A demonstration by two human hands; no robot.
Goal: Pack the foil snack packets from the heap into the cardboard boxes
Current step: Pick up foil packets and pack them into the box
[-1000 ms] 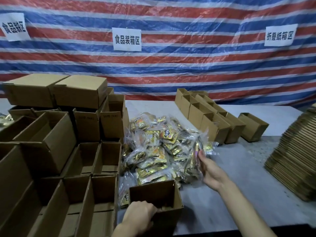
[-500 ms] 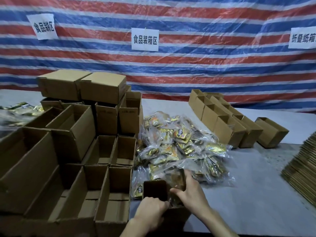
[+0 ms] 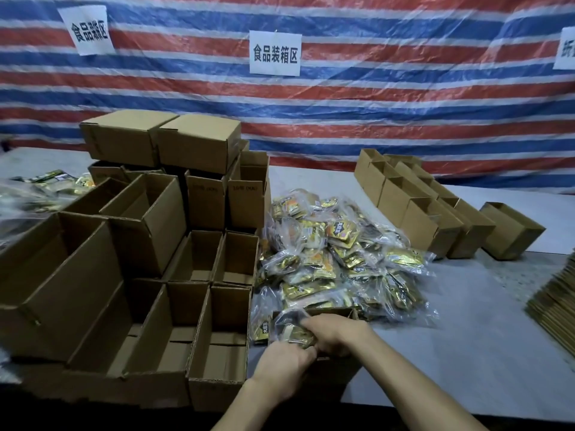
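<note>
Holding a packet point(image 3: 291, 331) in the curled fingers of right hand point(image 3: 334, 332), at the mouth of the box point(image 3: 329, 312). Left hand point(image 3: 281, 367) curled at near rim, grip unclear. Probably light, soft, slick, crinkly: worth pinching by a sealed edge, not squeezing. Heap point(image 3: 336, 262) just behind box.

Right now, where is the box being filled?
Head view, bottom centre: the cardboard box sits at the table's near edge under the left hand and right hand, just nearer than the packet heap, right of the open empty boxes.
</note>
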